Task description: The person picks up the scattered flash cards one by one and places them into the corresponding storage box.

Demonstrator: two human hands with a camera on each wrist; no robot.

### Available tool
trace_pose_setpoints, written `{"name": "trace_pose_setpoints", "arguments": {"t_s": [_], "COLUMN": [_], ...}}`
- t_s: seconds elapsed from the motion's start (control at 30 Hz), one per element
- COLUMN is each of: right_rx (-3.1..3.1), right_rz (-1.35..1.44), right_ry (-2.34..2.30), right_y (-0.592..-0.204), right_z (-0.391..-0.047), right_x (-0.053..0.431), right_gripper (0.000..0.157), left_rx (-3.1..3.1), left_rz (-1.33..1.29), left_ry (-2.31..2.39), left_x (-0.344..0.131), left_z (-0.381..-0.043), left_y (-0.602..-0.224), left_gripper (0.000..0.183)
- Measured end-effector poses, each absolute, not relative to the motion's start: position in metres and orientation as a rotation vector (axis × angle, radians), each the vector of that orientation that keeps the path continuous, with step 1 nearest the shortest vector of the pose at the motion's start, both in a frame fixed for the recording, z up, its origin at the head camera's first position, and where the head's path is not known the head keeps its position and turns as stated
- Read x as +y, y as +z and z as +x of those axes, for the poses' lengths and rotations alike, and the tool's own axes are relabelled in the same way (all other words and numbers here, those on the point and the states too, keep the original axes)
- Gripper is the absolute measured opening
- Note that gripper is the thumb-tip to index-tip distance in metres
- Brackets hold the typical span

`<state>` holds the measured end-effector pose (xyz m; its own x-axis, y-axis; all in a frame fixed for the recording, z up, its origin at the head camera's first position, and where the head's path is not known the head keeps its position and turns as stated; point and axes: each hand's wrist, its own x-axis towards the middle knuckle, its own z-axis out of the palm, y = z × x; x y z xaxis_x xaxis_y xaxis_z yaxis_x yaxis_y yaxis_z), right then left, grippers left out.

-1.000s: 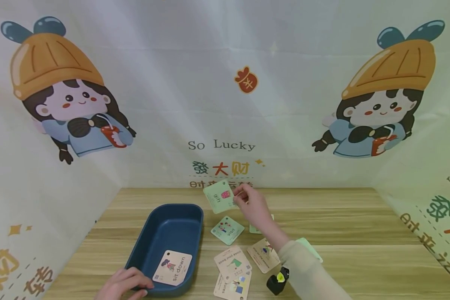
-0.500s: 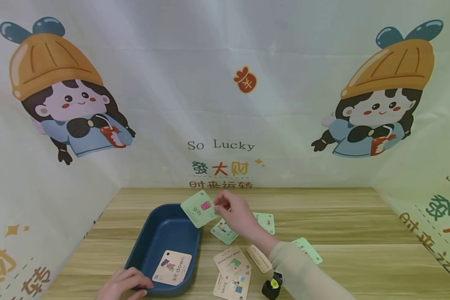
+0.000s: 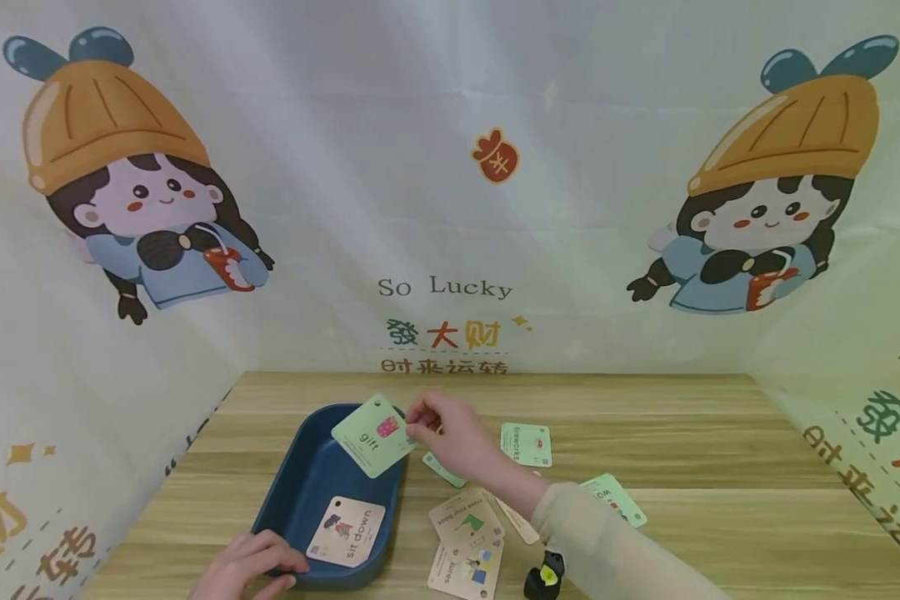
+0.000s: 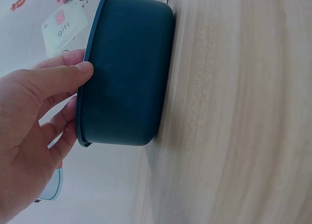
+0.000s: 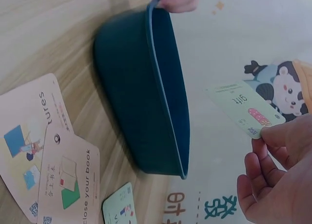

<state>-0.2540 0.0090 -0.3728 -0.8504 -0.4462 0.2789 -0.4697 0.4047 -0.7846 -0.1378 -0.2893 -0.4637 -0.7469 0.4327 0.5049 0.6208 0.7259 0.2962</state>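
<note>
The left hand (image 3: 251,567) pinches the rim of the blue bin (image 3: 322,475) at its near left corner, thumb against the outside, fingers on the other side. A pale "sit down" card (image 3: 347,532) lies inside the bin at the near end. The green "gift" card (image 3: 373,437) is raised and tilted over the bin's far right part; the right wrist view shows it clear of the rim. The right hand (image 3: 450,437) pinches this card by its right-hand corner between thumb and fingers. The hands are well apart.

Surface: a wood-grain table (image 3: 682,433). Right of the bin, a green card (image 3: 444,471) is partly hidden by the right hand. Nearer, a "close your book" card (image 3: 465,521) overlaps a second pale card (image 3: 468,575). Another pale card (image 3: 519,521) is mostly covered by the right forearm. Beyond it lies a green "fireworks" card (image 3: 527,444). A black item with a yellow patch (image 3: 543,577) sits beside the sleeve (image 3: 607,533); its nature cannot be determined. A further green card (image 3: 612,498) lies past the sleeve, lettering partly covered.

Room: a pale printed backdrop (image 3: 607,250) encloses the table, bearing orange-hatted cartoon figures at left and right, with "So Lucky" lettering between.
</note>
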Motion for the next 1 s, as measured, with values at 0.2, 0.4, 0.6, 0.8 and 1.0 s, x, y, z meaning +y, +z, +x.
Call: {"name": "trace_pose_setpoints", "arguments": {"t_s": [0.2,0.4,0.6,0.8,1.0], "right_rx": [-2.656,-2.683,-2.722,-2.756,-2.823], "right_rz": [0.923,0.994,1.028,1.049,1.114], "right_ry": [1.470,1.468,1.457,1.432,1.436], "right_y": [-0.370,-0.369,-0.368,-0.366,-0.366], "right_z": [-0.246,-0.243,-0.241,-0.241,-0.238], "right_x": [-0.001,-0.007,-0.009,-0.011,-0.020], "right_gripper": [0.003,0.004,0.003,0.003,0.004], "left_rx": [-2.582,-2.634,-2.699,-2.693,-2.629], "left_rz": [-0.775,-0.745,-0.708,-0.701,-0.738], "left_ry": [-0.641,-0.650,-0.665,-0.668,-0.662], "left_x": [-0.290,-0.290,-0.289,-0.289,-0.288], "left_z": [-0.136,-0.136,-0.136,-0.135,-0.135], "left_y": [-0.462,-0.460,-0.459,-0.459,-0.459], "left_gripper": [0.030,0.027,0.022,0.022,0.026]}}
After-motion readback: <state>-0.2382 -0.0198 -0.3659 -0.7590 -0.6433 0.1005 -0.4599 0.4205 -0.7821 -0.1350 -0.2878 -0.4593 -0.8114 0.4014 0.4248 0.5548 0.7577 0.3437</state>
